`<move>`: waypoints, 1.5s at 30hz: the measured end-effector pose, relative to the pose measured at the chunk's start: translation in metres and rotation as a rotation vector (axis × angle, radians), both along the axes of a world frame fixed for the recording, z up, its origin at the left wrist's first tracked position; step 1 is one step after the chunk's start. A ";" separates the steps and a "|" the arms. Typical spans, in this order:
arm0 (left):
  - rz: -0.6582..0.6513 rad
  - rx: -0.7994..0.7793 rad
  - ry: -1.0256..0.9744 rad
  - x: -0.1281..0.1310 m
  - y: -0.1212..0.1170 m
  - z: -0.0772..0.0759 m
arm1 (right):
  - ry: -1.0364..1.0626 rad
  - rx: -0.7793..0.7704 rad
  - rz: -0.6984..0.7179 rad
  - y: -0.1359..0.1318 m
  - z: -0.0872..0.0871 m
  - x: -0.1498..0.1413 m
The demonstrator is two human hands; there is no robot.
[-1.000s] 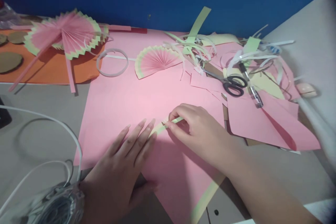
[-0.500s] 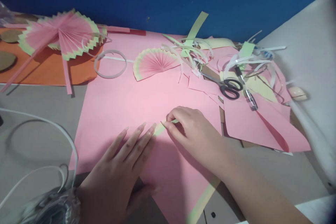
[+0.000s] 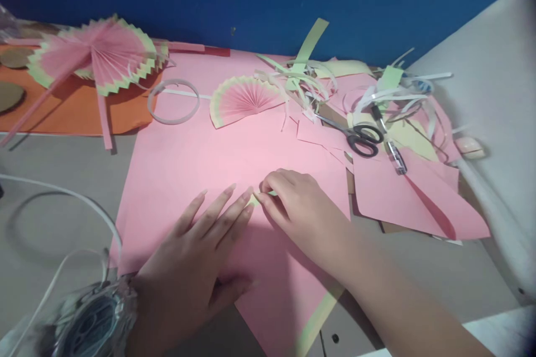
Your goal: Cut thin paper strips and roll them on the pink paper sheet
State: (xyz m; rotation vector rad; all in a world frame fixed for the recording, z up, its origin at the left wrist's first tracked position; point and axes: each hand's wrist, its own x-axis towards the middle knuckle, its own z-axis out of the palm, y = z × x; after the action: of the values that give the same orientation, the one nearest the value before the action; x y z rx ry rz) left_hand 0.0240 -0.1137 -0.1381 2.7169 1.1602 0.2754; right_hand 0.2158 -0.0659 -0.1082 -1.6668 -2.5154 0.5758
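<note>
A pink paper sheet (image 3: 272, 279) with green and yellow borders lies at an angle over a larger pink sheet (image 3: 167, 162). My left hand (image 3: 201, 251) rests on it with fingers spread flat, its fingertips near the far border. My right hand (image 3: 297, 201) pinches that yellow-green edge between thumb and forefinger, just right of the left fingertips. Most of the far border is hidden under my fingers. The near border shows plainly at the bottom. Beyond my hands, a pleated pink paper fan (image 3: 247, 101) with a yellow rim lies on the larger sheet.
Black-handled scissors (image 3: 363, 139) and a marker pen (image 3: 391, 148) lie among paper strips at the right. A folded pink sheet (image 3: 419, 201) is below them. At the left are larger pleated fans (image 3: 121, 56), orange paper (image 3: 125, 117), a tape-like ring (image 3: 173, 101) and a white cable (image 3: 84, 195).
My right hand has shifted slightly left along the border, closer to my left fingertips. The left hand stays flat with fingers a little more spread. The whole view has drifted slightly.
</note>
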 end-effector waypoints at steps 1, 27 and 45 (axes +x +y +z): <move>0.003 -0.003 0.003 0.000 0.000 -0.001 | 0.003 0.001 -0.001 0.000 0.000 0.000; 0.009 0.002 0.044 0.000 -0.001 0.000 | -0.019 0.041 0.011 -0.002 -0.003 0.001; 0.006 -0.014 0.051 0.000 -0.001 0.000 | -0.120 0.110 -0.065 -0.006 0.003 -0.002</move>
State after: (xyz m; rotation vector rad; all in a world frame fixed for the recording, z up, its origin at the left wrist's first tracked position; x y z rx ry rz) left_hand 0.0245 -0.1151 -0.1383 2.7243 1.1789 0.1987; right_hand 0.2140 -0.0724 -0.1047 -1.7861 -2.5102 0.3350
